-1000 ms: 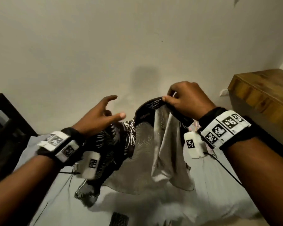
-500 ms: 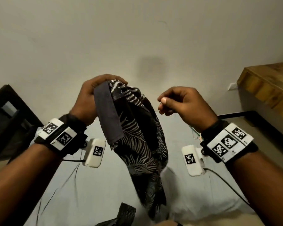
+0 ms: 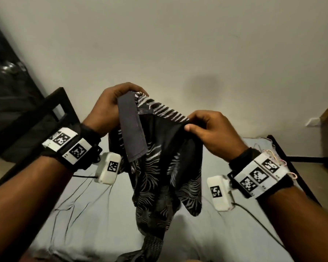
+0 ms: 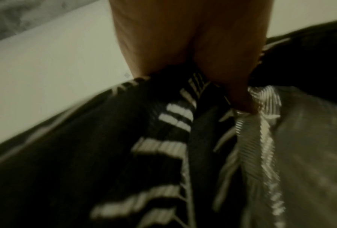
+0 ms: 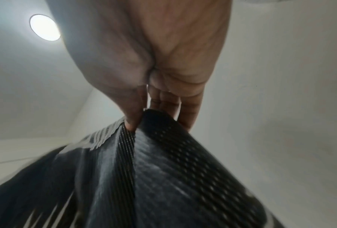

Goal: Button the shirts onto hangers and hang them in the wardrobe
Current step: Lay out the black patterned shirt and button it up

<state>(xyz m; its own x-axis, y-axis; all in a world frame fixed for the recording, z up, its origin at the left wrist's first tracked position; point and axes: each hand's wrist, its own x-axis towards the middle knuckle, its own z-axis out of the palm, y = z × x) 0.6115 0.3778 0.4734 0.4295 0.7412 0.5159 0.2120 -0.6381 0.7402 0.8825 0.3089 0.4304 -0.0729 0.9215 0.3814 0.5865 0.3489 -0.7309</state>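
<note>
Shirt held up between both hands, above the bed.
Left hand (image 3: 110, 108) grips the shirt (image 3: 165, 167) at its top edge; right hand (image 3: 212, 133) pinches the same edge alongside, hands apart. Fabric hangs below them, its lower end touching the bed (image 3: 80, 214).

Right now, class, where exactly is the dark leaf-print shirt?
In the head view the shirt hangs mid-frame above the grey bed sheet, its top edge held between the left hand and the right hand.
</note>
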